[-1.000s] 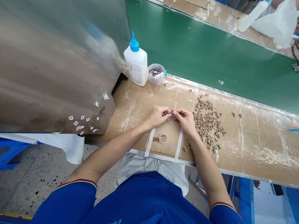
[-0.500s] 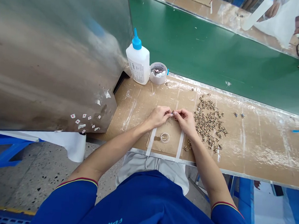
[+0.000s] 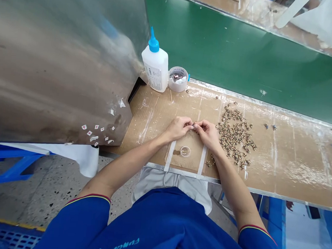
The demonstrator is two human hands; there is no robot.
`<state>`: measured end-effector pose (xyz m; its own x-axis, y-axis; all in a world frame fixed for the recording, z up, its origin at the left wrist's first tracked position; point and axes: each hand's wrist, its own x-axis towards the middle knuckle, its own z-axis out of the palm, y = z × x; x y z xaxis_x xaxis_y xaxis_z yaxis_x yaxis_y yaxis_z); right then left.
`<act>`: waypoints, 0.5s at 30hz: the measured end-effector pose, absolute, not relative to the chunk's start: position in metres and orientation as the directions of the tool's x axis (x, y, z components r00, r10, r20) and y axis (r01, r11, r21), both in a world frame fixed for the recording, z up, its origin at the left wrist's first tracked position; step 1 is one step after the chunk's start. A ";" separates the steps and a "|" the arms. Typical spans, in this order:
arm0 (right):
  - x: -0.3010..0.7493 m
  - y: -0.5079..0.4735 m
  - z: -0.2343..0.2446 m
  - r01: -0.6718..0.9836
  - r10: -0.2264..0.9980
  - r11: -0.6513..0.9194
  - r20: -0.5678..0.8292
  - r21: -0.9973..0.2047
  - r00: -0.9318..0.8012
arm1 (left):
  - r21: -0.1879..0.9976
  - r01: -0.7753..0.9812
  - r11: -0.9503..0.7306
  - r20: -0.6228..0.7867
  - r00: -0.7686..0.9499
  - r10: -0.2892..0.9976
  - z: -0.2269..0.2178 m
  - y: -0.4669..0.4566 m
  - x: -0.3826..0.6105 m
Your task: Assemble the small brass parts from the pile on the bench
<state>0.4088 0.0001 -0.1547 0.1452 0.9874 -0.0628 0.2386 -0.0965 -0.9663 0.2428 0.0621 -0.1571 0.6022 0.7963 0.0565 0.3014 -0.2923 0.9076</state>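
My left hand (image 3: 179, 128) and my right hand (image 3: 208, 136) meet fingertip to fingertip just above the cardboard work surface (image 3: 157, 118). Both are closed in a pinch on one small dark metal part (image 3: 193, 125), mostly covered by the fingers. Right beside my right hand spreads a pile of small brass-coloured metal parts (image 3: 233, 133), some loose at its edges. Closer to my body, a small round clear dish (image 3: 185, 151) with a thin pale curved piece in it stands on a taped-down cardboard patch (image 3: 177, 161).
A white bottle with a blue nozzle (image 3: 156, 69) and a tape roll holding scraps (image 3: 178, 80) stand at the back left, near a thin stick (image 3: 171, 96). A metal panel (image 3: 59, 64) walls off the left. Behind runs a green belt (image 3: 217, 41). Two small parts (image 3: 269, 127) lie farther right.
The view has shifted slightly, so the scene sits a little farther right. My hands keep their pinch together, with only slight finger movement.
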 end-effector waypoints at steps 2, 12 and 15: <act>0.410 0.000 -0.155 0.203 0.988 -0.102 -0.075 -0.974 0.135 | 0.922 0.274 -0.273 0.055 0.606 0.793 -0.156 0.062 0.242; 0.415 0.001 -0.153 0.059 0.982 -0.152 -0.144 -0.987 0.119 | 0.961 0.196 -0.196 0.038 0.605 0.795 -0.155 0.065 0.240; 0.415 0.002 -0.152 0.019 0.976 -0.174 -0.170 -0.985 0.135 | 0.969 0.193 -0.151 0.005 0.602 0.798 -0.155 0.065 0.239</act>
<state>0.4148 0.0023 -0.1520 0.1354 0.9761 -0.1699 0.0189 -0.1740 -0.9846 0.2394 0.0651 -0.1554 0.6024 0.7982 0.0046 0.1931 -0.1513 0.9694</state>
